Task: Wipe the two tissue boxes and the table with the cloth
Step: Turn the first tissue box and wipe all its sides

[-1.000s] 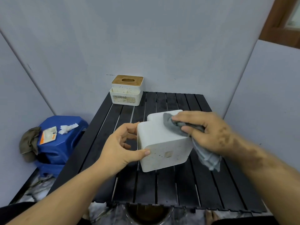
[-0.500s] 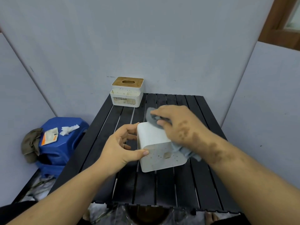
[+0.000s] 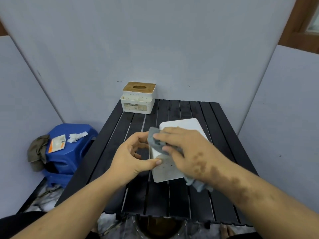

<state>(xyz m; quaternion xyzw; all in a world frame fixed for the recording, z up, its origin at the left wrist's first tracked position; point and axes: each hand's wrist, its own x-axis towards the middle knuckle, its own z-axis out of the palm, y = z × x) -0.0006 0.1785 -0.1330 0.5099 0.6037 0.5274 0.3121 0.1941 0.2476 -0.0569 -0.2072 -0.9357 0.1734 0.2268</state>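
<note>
A plain white tissue box (image 3: 183,125) lies on its side in the middle of the black slatted table (image 3: 172,195). My left hand (image 3: 133,157) grips its near-left corner, thumb on the speckled front face. My right hand (image 3: 183,150) presses a grey cloth (image 3: 155,140) onto the box's top left edge; the cloth's loose end hangs out below my wrist. A second white tissue box with a wooden lid (image 3: 138,99) stands upright at the table's far left corner.
Grey partition panels close in the table at the back and both sides. A blue plastic stool (image 3: 69,152) stands left of the table, carrying a packet, crumpled tissue and a brown rag. A round dark bin sits below the table's near edge.
My right hand has dragged the cloth leftward across the top of the box, from its right side to the left edge near my left hand. The left hand has kept its grip.
</note>
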